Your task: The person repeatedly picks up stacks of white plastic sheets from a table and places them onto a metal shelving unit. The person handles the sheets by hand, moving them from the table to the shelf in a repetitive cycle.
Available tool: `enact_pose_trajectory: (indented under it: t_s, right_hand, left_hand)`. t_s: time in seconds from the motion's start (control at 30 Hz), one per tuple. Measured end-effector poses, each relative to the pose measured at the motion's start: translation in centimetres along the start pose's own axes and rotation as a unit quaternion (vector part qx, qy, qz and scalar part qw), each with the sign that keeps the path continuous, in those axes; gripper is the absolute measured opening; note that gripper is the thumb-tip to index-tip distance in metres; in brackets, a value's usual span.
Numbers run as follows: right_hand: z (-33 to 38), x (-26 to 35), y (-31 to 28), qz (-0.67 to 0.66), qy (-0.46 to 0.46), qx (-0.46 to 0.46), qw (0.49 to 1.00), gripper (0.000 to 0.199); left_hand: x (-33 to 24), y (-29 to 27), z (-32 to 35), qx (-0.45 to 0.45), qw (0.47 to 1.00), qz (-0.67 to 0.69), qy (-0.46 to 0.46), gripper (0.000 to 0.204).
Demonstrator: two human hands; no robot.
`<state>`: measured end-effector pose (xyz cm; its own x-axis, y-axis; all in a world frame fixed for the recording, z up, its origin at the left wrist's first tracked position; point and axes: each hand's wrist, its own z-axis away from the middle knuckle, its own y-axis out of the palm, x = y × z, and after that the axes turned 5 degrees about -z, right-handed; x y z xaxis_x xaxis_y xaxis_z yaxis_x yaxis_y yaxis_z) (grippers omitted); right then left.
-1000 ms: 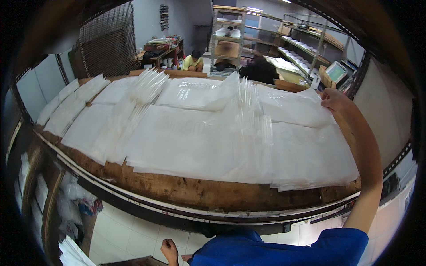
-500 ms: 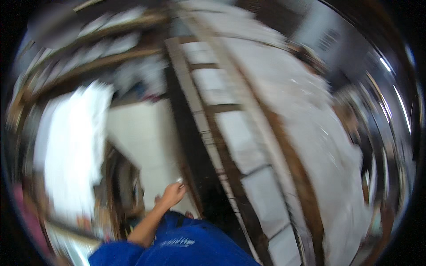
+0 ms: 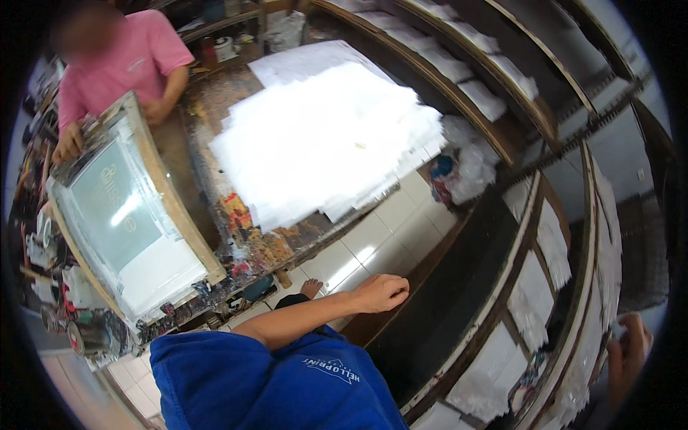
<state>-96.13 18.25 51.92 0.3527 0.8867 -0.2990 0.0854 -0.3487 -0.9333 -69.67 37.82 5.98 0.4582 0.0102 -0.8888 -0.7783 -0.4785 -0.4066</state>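
Note:
My left arm in a blue sleeve reaches across my body. My left hand (image 3: pixel 383 293) hovers beside a dark shelf edge, its fingers curled in; whether anything small is in them is hidden. At the far right rim my right hand (image 3: pixel 632 347) is bent by the lens, its fingers partly apart, near plastic-wrapped stacks (image 3: pixel 573 383). A broad pile of white sheets (image 3: pixel 322 136) covers much of a paint-stained table (image 3: pixel 276 247) ahead of me. At the left, a co-worker in a pink shirt (image 3: pixel 147 50) grips a wooden-framed printing screen (image 3: pixel 179 208), which is tilted up.
Wooden shelves (image 3: pixel 473 118) with white stacks run along the back right. A long rack (image 3: pixel 527 190) of white packs stands at my right. Clear plastic bags (image 3: pixel 469 161) lie beyond the tiled floor (image 3: pixel 358 247). Cans and bottles (image 3: pixel 82 337) crowd the left side.
My view has swung left, bringing the co-worker, screen and paint-stained table into sight. My left hand appears farther right in view, and my right hand now shows at the right rim.

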Motion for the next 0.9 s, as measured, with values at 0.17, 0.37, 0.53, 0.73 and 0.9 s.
enact_pose_trajectory:
  t_s: [0.17, 0.37, 0.53, 0.73, 0.9]
  right_hand:
    - [-16.9, 17.0, 1.3, -0.031, -0.144, 0.063, 0.987, 0.025]
    - [-22.9, 22.3, 5.4, -0.219, -0.255, 0.029, 0.941, 0.026]
    - [-25.0, 21.5, 17.0, -0.519, -0.199, 0.04, 0.83, 0.025]
    - [-17.8, 17.6, 39.3, -0.714, 0.117, 0.172, 0.668, 0.018]
    - [-7.9, 19.1, 49.4, -0.754, 0.244, 0.249, 0.557, 0.016]
  left_hand:
    - [0.2, -7.1, -0.3, -0.095, 0.992, -0.061, -0.063, 0.021]
    - [0.9, -10.5, -1.3, -0.053, 0.989, -0.106, -0.093, 0.024]
    - [2.5, -11.3, -0.2, -0.056, 0.984, -0.117, -0.12, 0.027]
    - [0.5, -13.4, -1.6, -0.073, 0.982, -0.119, -0.123, 0.025]
    - [-1.5, -15.8, -1.8, -0.13, 0.973, -0.137, -0.135, 0.023]
